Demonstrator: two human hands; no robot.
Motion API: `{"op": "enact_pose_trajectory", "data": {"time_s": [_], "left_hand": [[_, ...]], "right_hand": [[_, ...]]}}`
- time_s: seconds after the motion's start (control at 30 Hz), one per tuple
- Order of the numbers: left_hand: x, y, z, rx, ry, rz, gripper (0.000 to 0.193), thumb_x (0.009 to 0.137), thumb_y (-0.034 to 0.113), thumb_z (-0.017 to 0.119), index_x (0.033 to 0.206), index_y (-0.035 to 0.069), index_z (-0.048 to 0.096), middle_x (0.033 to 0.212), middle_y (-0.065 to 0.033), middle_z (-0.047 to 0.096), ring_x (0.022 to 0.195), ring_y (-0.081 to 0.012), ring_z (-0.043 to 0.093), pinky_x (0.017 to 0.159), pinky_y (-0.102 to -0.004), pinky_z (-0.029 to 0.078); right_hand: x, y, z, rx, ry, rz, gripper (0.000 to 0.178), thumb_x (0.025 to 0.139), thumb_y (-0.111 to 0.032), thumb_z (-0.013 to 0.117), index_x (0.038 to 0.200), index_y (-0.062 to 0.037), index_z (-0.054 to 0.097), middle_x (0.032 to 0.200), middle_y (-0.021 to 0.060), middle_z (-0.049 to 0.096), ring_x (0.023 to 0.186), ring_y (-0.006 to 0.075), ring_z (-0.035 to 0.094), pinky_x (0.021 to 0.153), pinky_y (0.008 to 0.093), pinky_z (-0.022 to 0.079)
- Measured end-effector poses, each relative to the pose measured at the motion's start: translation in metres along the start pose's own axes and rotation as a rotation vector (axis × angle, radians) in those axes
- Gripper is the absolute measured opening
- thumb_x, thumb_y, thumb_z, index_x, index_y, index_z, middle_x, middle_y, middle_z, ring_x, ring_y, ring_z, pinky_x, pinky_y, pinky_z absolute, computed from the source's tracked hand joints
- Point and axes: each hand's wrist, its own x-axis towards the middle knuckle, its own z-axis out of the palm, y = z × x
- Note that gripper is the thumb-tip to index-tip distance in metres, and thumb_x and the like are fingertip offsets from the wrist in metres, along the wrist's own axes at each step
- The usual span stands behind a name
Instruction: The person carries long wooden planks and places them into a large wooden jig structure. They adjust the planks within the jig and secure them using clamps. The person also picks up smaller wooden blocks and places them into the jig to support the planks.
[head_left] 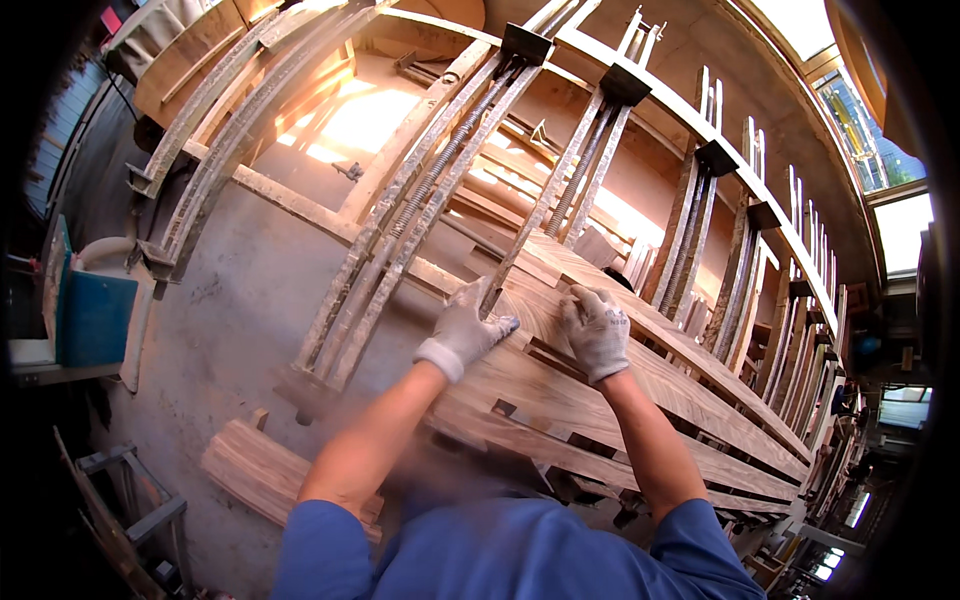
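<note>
Both my hands wear pale work gloves. My left hand [462, 328] is closed around the lower end of a metal bar clamp [540, 215], its fingertips by the wood beneath. Just to the right, my right hand [598, 332] rests on the wooden boards [540, 310] with its fingers curled in; whatever they pinch is hidden. The boards are brown, with visible grain, and have dark rectangular slots [555, 360] cut in them. They run from under my hands toward the far right.
More long bar clamps [425, 185] with threaded screws stand left and right along a curved frame rail [700, 125]. Loose wood strips [255, 470] lie at lower left. A blue-green bin [95, 320] stands at far left, with a metal stand [140, 500] below it.
</note>
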Motion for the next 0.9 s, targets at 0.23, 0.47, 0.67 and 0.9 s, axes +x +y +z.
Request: {"op": "enact_pose_trajectory", "data": {"time_s": [0.23,0.47,0.67,0.9], "left_hand": [[-0.029,0.002,-0.011,0.019,-0.07,-0.051,0.082,0.091,0.043,0.083,0.153,0.001,0.052,0.151,-0.027,0.058,0.143,-0.0425,0.052,0.123,-0.0455,0.039],[-0.025,-0.022,0.014,0.039,0.031,-0.009,0.078,0.091,0.038,0.085,0.151,-0.002,0.054,0.148,-0.0268,0.06,0.139,-0.0405,0.058,0.118,-0.0438,0.045],[-0.026,-0.01,0.003,0.027,-0.032,-0.065,0.078,0.093,0.038,0.083,0.154,0.0,0.052,0.15,-0.0267,0.06,0.138,-0.0392,0.059,0.117,-0.0411,0.046],[-0.034,0.014,-0.015,-0.037,-0.134,-0.146,0.084,0.094,0.042,0.08,0.157,0.0,0.046,0.149,-0.0314,0.058,0.14,-0.0436,0.057,0.118,-0.0442,0.045]], "right_hand": [[-0.047,0.005,-0.011,-0.197,-0.084,-0.171,0.056,0.09,-0.03,0.082,0.136,-0.0018,0.065,0.15,0.0213,0.056,0.139,0.041,0.052,0.116,0.054,0.041],[-0.061,0.011,0.003,-0.239,-0.045,-0.175,0.059,0.093,-0.028,0.078,0.14,0.002,0.062,0.152,0.0269,0.053,0.142,0.0458,0.048,0.12,0.0548,0.039],[-0.063,0.01,0.008,-0.214,-0.025,-0.121,0.057,0.094,-0.033,0.075,0.138,0.0011,0.065,0.153,0.0275,0.053,0.144,0.0467,0.046,0.123,0.0564,0.036],[-0.115,0.004,-0.02,-0.161,-0.089,-0.025,0.052,0.09,-0.033,0.079,0.13,-0.0017,0.07,0.144,0.0236,0.062,0.139,0.0423,0.053,0.116,0.0531,0.043]]}}
